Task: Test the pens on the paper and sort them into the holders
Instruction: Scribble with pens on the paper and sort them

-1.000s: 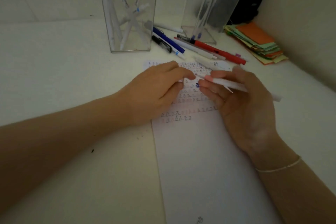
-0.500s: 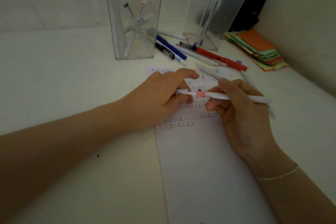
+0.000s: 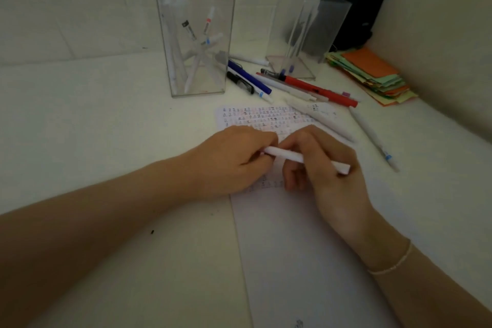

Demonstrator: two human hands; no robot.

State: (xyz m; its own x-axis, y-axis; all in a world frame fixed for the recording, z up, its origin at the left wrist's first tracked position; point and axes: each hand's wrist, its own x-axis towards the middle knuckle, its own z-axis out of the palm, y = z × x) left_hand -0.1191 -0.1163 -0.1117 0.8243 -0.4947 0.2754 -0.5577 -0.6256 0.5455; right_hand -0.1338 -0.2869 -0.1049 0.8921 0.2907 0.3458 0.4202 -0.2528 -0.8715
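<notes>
On the desk, centre: we see both hands meeting over the paper, one white pen held between them.
Left hand: fingers curled round the left end of the white pen, hand resting on the paper's left edge.
Right hand: fingers curled over the pen's middle, the barrel running across the hand and its right end sticking out past the knuckles; thin bracelet on the wrist.
White pen: lies nearly level, slightly lower at the right; we cannot tell if the left end is a cap or the tip, the fingers hide it.
Paper: long white sheet, runs from near edge to mid desk; rows of small scribbles at its far end, a few more just under the hands.
Left holder: clear, upright, far left of the paper; several pens leaning inside.
Right holder: clear, upright, far right; we make out a few thin pens inside.
Loose pens: between the holders and the paper; blue, black, white and red ones lying side by side.
More white pens: two lying right of the scribbles, one touching the paper's far right corner.
Coloured paper stack: far right by the wall.
Desk: white.
</notes>
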